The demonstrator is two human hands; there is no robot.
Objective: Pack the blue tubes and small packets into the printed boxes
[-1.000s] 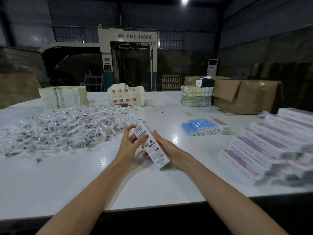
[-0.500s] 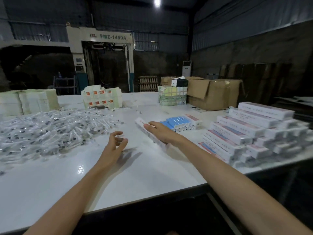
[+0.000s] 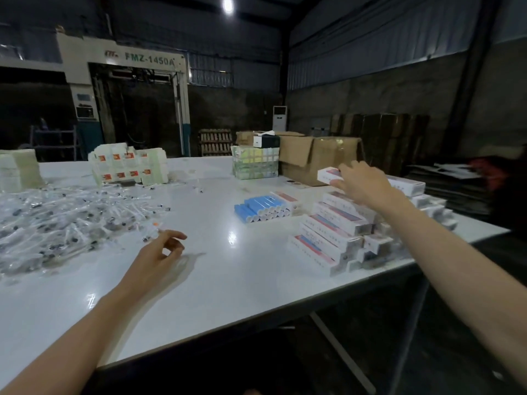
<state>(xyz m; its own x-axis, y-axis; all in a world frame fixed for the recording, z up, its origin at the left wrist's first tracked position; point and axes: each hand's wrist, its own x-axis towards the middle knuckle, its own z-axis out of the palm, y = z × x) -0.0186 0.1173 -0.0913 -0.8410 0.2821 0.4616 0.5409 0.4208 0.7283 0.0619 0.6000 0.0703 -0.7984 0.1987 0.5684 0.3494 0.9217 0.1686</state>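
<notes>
Just above the box stack (image 3: 336,220), right hand (image 3: 362,181) grips a printed box (image 3: 328,174); left hand (image 3: 159,255) loosely curled

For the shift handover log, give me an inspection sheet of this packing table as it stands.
Surface: white glossy table, lamp glare.
Job's things: blue tubes in a row; clear packets heaped left; printed boxes stacked right.
Clutter: carton bundles and a cardboard box at the far edge.
Hands: left hand loosely curled, holding nothing; right hand grips held box above the stack.
Cables: nothing seen.
Surroundings: dim hall, machine marked FMZ-1450A.
</notes>
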